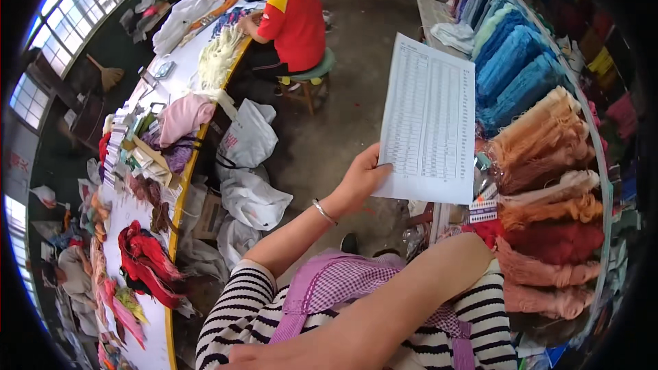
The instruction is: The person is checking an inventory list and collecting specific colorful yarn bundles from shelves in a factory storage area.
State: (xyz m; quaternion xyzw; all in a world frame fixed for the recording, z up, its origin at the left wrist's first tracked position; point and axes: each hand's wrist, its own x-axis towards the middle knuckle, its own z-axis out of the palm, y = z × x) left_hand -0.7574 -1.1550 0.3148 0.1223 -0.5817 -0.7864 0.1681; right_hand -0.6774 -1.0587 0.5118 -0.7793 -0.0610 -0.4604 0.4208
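The left hand (pixel 360 178) pinches the lower corner of a printed sheet (pixel 430 123), raised before shelves of yarn bundles (pixel 541 164), while the right hand (pixel 274 356) lies loosely spread and holding nothing at the apron (pixel 336 281), so seemingly no bundle is picked yet.
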